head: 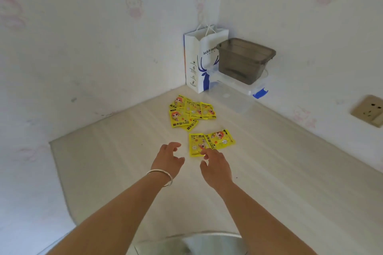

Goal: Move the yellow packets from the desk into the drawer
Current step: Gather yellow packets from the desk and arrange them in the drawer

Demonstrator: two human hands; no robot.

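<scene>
Although both hands were empty, fingers spread, the right hand (215, 166) hovered at the edge of the nearer yellow packets (209, 143) on the desk (107, 161) and the left hand (169, 158) just beside; more packets (189, 112) lay farther back. They looked light, thin and slick, best pinched at an edge. The grey bin (244, 59), stacked on a clear box (234, 97), seemed empty; no drawer showed.

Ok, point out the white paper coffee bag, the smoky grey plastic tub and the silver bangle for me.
White paper coffee bag (199, 68): head view, on its printed front face.
Smoky grey plastic tub (242, 62): head view, on its near side wall.
Silver bangle (163, 173): head view, on the band across the left wrist.
</scene>
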